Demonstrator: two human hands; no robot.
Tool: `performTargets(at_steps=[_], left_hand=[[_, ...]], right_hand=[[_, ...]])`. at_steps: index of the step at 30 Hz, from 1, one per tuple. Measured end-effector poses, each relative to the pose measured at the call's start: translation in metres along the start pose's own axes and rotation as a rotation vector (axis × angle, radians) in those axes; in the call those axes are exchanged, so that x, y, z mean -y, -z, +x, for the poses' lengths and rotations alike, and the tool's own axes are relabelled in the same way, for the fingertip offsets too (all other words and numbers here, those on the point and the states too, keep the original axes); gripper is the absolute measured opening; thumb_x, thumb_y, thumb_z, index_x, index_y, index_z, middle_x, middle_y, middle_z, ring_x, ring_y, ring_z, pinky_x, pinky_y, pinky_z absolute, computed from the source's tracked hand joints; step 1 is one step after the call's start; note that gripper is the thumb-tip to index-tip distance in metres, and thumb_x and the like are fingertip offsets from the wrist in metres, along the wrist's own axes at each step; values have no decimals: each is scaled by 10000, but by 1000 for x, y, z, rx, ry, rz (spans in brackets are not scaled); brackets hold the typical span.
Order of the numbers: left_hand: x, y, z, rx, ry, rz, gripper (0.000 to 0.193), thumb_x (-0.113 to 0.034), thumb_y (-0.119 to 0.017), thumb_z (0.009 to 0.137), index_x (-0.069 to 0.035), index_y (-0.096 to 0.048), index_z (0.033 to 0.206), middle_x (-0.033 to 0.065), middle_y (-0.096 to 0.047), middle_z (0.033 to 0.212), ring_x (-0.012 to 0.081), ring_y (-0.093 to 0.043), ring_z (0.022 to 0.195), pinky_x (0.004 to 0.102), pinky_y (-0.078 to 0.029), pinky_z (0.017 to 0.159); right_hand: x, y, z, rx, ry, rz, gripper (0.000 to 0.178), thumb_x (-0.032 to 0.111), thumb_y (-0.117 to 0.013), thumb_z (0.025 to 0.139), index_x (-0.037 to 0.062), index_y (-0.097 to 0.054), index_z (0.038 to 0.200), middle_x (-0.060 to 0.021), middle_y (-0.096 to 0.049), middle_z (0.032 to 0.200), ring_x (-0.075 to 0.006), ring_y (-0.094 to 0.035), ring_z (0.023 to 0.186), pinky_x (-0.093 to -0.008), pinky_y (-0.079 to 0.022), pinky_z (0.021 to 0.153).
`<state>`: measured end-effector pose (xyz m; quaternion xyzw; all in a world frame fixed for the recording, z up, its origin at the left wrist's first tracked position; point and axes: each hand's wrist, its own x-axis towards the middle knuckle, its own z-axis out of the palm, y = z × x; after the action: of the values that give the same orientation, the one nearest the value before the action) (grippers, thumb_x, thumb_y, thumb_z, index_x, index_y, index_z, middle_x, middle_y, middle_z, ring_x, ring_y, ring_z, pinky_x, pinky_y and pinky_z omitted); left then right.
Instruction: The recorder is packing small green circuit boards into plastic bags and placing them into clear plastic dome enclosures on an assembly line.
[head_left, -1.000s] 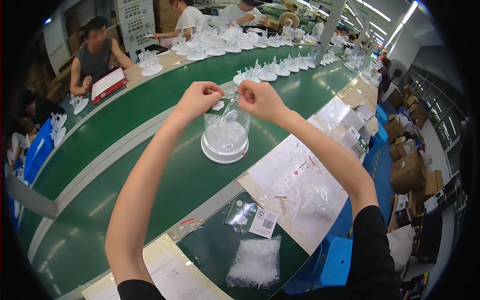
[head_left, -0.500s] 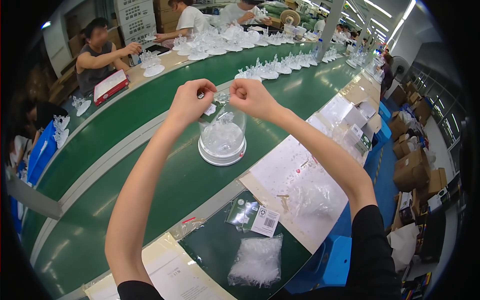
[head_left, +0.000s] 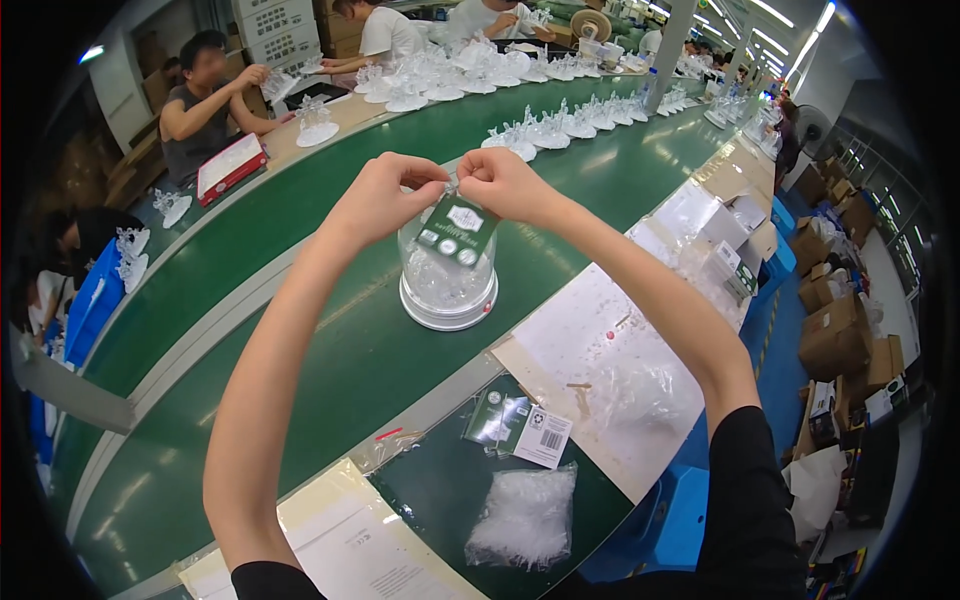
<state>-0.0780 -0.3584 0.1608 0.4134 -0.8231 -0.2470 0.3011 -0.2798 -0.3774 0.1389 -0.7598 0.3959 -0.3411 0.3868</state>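
Observation:
A clear dome [head_left: 409,262] on a round white base [head_left: 447,315] stands upright on the green conveyor belt, with pale clear pieces inside. At its top, my left hand [head_left: 385,203] and my right hand [head_left: 507,186] are both pinched closed, fingertips nearly meeting. From between them a green printed tag [head_left: 458,232] hangs tilted over the upper front of the dome. Whatever thin thing the fingertips grip is too small to make out, and the dome's top is hidden behind hands and tag.
Nearer me lie loose tags [head_left: 515,428], a bag of fine clear plastic strands [head_left: 523,515] and a paper-covered board [head_left: 590,370]. Clear figurines [head_left: 560,125] line the belt beyond. Across it, a person [head_left: 205,105] handles a clear piece beside a red box [head_left: 232,168].
My left hand has moved slightly right, its fingertips now closer to my right hand's. The tag has swung round to show its green printed face. Across the belt, the person's hand has risen.

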Motion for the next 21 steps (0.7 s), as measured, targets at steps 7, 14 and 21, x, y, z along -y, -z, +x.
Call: performTargets(at_steps=[7,14,21], left_hand=[[19,-2,-7,43,-48,-328,264,-128,-616,869,9,-659,1091,71,-686,975,109,-619,896,265,-485,833],[42,-19,-22,-30,-49,-428,303,-89,-587,909,16,-597,1193,51,-662,1042,77,-590,872,225,-482,779],[52,-28,-31,-127,59,-548,293,-113,-647,849,-1,-644,1121,27,-662,1017,53,-559,805,243,-480,751]], right_hand=[[-8,-1,7,66,-26,-8,101,115,-564,777,20,-571,744,54,-505,568,-22,-425,481,-213,-307,416],[-5,-10,11,94,51,-62,169,164,-626,760,-1,-599,735,26,-519,573,-45,-445,524,-229,-336,467],[-2,-9,10,158,34,-110,163,169,-633,746,14,-596,715,37,-506,570,-43,-431,519,-223,-328,467]])
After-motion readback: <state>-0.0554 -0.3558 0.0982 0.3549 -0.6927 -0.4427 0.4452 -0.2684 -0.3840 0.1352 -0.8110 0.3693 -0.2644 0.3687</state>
